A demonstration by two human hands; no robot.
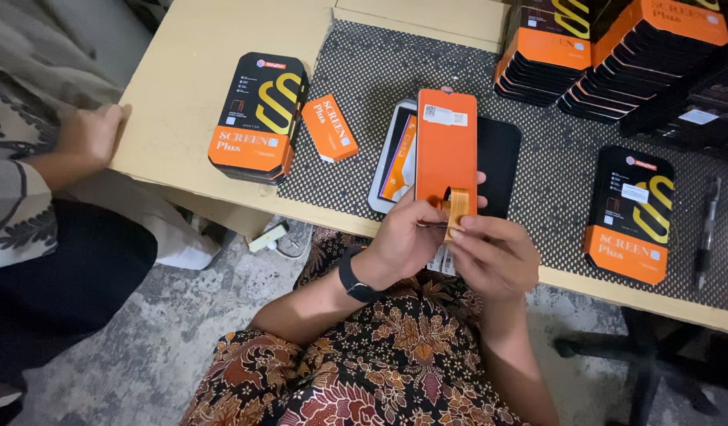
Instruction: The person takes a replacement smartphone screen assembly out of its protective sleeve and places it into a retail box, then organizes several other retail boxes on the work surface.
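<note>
Two hands, one fragile ribbon

My right fingers (473,229) pinch the orange flex ribbon (457,207); my left fingers (415,214) grip the orange screen panel (447,146) above the desk (182,95). Tugging hard could tear the ribbon, I judge. Beyond lies a black panel (499,162).

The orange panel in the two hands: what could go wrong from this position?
1. The right hand pinches the thin ribbon cable at the lower end of the orange panel; a sharp bend or pull might crease or tear it.
2. The left hand grips the panel only at its bottom edge, above the table edge, so it might slip and fall to the floor.
</note>
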